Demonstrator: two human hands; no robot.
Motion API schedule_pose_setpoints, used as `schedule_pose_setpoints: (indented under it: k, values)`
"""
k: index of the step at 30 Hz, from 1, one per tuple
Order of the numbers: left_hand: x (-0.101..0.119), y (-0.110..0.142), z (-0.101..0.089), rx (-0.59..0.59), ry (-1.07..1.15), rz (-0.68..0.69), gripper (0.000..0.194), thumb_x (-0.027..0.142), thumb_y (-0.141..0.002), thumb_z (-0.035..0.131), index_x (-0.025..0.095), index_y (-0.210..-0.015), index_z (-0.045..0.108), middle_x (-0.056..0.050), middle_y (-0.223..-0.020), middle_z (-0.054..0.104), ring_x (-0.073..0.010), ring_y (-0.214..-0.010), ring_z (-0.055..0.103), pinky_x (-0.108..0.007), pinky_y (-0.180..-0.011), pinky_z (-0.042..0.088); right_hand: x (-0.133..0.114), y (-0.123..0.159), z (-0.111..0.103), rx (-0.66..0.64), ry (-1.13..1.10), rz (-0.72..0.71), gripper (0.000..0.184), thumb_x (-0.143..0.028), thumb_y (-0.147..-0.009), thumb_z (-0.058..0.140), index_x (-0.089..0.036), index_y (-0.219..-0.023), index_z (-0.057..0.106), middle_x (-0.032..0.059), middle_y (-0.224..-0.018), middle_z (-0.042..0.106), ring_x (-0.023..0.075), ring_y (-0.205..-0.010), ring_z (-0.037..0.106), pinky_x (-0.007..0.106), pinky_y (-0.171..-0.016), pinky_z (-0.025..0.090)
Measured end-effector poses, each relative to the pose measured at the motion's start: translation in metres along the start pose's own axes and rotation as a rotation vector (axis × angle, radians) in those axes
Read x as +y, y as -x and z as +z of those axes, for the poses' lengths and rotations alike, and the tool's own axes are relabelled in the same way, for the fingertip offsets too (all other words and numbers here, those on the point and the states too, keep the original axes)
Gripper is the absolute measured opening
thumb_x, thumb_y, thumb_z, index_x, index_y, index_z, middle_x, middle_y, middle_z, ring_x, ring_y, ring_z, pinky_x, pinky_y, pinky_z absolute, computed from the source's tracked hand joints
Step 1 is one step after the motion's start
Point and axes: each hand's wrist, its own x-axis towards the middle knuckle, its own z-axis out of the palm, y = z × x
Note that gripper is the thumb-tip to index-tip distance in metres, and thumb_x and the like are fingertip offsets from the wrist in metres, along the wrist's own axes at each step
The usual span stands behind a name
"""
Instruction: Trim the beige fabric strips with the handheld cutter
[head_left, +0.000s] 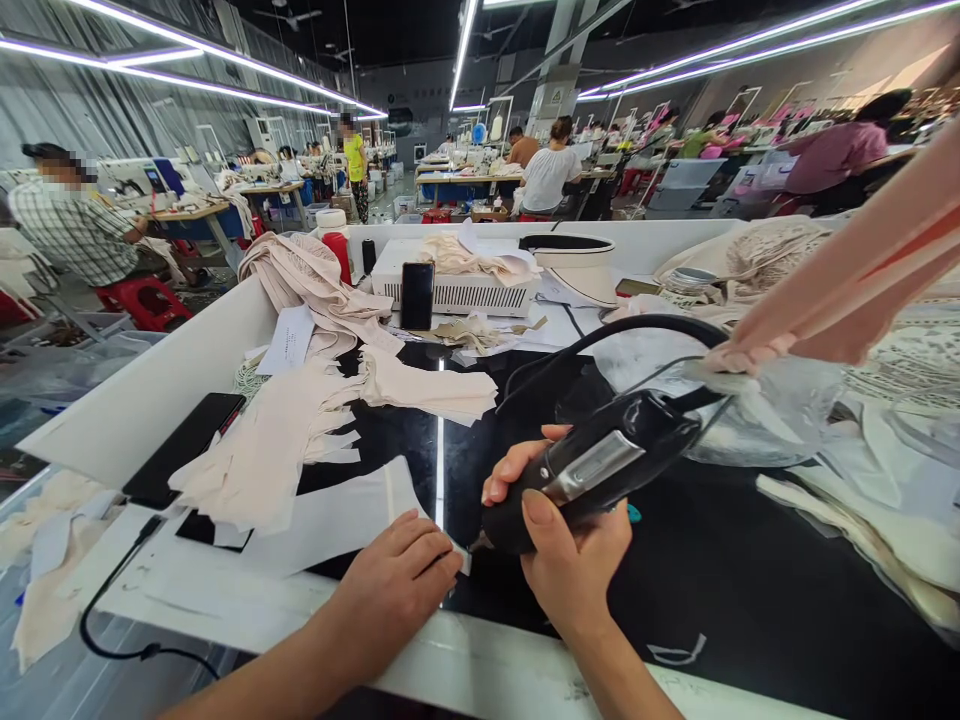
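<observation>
My right hand [574, 560] is wrapped around a black corded hand tool [600, 465], with the thumb beside its long silver lever. The tool slants down to the left, and its front end is close to my left fingertips. My left hand [397, 575] rests low over the black worktop with its fingers curled together on the end of a pale fabric strip [367, 505]. That strip stretches to the left across the work surface. Stacks of cream fabric pieces [262, 440] lie beyond it. What touches the tool's tip is hidden.
A dark phone [184, 450] lies at left; another phone [417, 295] leans against a white box [450, 275]. The tool's cable hangs near a pink cloth [847, 265] at right. Clear plastic bags [780, 405] and cream fabric are heaped there. Several people sit at machines behind.
</observation>
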Motion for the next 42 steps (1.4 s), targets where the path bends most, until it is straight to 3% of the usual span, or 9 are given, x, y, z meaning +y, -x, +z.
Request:
schedule_pose_setpoints:
  k: [6,16,30,42]
  values:
    - [-0.001,0.000,-0.001,0.017,0.017,0.006,0.024,0.016,-0.116,0.045,0.012,-0.122,0.067,-0.009,-0.118,0.075,-0.0245,-0.115,0.072,-0.045,-0.112,0.061,-0.003,-0.001,0.002,-0.006,-0.019,0.010,0.037,-0.039,-0.093,0.086,-0.030,-0.122,0.066,-0.0032,-0.085,0.071,0.0129,-0.063,0.068,0.025,-0.059,0.060]
    - [0.002,-0.005,-0.006,0.004,0.152,-0.049,0.025,0.016,-0.116,0.044,0.011,-0.119,0.067,-0.010,-0.109,0.072,-0.0218,-0.104,0.071,-0.033,-0.097,0.064,-0.006,0.002,0.000,-0.011,-0.016,0.006,0.037,-0.039,-0.094,0.087,-0.029,-0.123,0.066,-0.0027,-0.085,0.071,0.0133,-0.064,0.068,0.025,-0.058,0.060]
    - [-0.002,0.003,-0.007,-0.044,0.260,-0.137,0.017,0.011,-0.111,0.053,0.015,-0.111,0.069,-0.008,-0.106,0.069,-0.0205,-0.098,0.068,-0.030,-0.087,0.061,-0.011,0.008,0.000,-0.027,-0.050,0.013,0.036,-0.039,-0.095,0.086,-0.031,-0.125,0.069,-0.0023,-0.087,0.072,0.0129,-0.066,0.069,0.026,-0.061,0.061]
    - [-0.003,0.003,-0.004,-0.032,0.240,-0.103,0.018,0.012,-0.112,0.053,0.015,-0.118,0.069,-0.008,-0.107,0.070,-0.0207,-0.099,0.069,-0.031,-0.088,0.063,-0.010,0.008,0.000,-0.029,-0.036,0.019,0.037,-0.039,-0.094,0.086,-0.030,-0.125,0.067,-0.0019,-0.087,0.072,0.0144,-0.065,0.068,0.027,-0.057,0.061]
